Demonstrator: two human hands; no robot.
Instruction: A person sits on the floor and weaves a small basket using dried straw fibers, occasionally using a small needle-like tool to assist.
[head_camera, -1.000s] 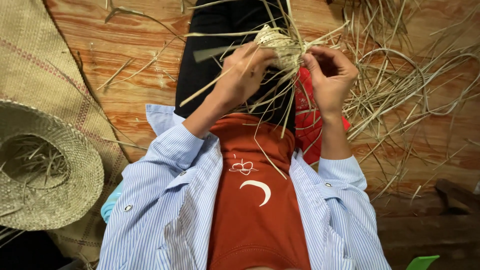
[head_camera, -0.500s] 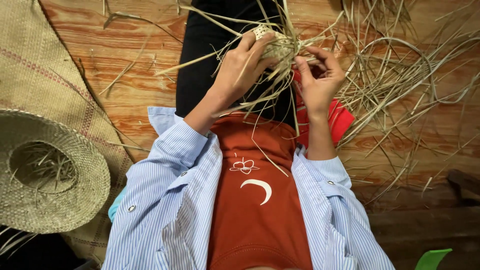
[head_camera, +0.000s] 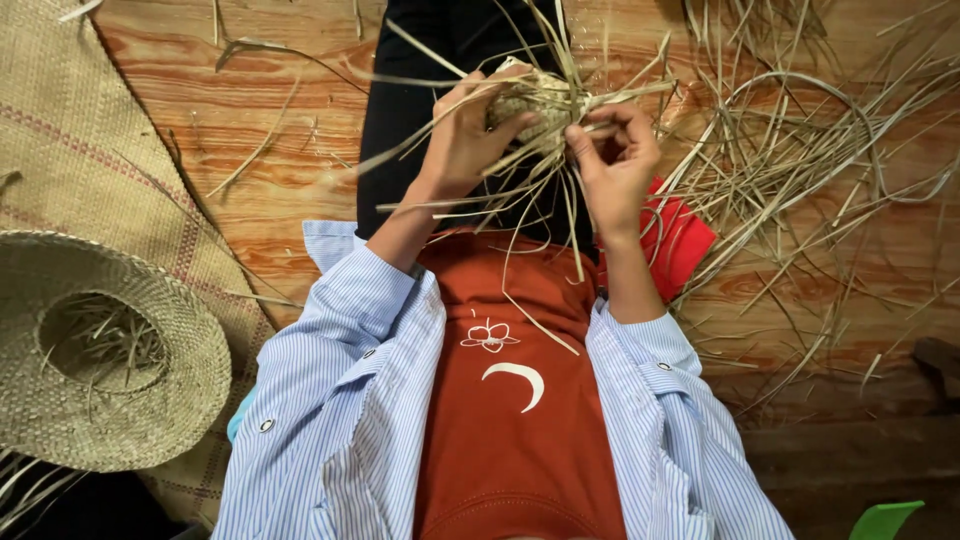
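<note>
A small woven straw piece with many loose strands sticking out is held up in front of me, over my lap. My left hand grips its left side, fingers curled around the woven part. My right hand pinches strands at its right side. Long dry strands hang down from the piece over my orange shirt. I wear a blue striped shirt open over it.
A finished woven straw hat lies upturned at the left on a woven mat. Loose straw strands are scattered over the wooden floor at the right. A red cloth lies beside my right forearm. A green object shows at the bottom right corner.
Both hands have stayed on the straw piece and shifted slightly, turning and working the strands. The view has moved a little, so the hat sits lower at the left.
</note>
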